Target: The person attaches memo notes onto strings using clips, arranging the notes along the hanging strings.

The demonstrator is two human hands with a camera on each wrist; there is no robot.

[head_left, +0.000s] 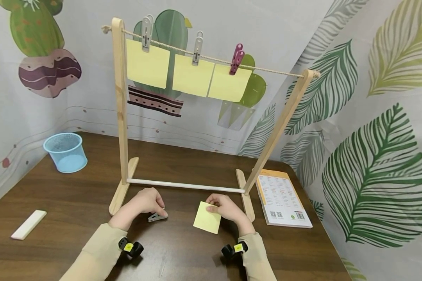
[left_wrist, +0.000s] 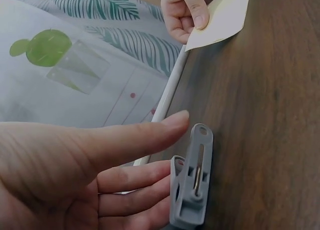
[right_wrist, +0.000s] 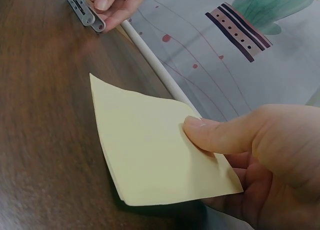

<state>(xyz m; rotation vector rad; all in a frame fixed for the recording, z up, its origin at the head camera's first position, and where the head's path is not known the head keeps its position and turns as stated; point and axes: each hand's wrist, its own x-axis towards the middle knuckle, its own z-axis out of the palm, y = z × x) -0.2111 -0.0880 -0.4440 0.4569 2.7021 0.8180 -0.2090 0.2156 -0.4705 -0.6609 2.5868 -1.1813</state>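
Note:
Between thumb and fingers, my right hand pinches a yellow paper square by its right side, over the table. The paper curves a little in the right wrist view. My left hand is low by a grey clothespin. In the left wrist view the thumb is straight, its tip just short of the clothespin, while the fingers reach its far side. Three yellow sheets hang from a rope, held by two grey clothespins and one purple clothespin.
The rope runs between two wooden posts on feet, joined low down by a white rod. A blue mesh basket stands at the back left, a white bar at the left. A booklet lies by the right post.

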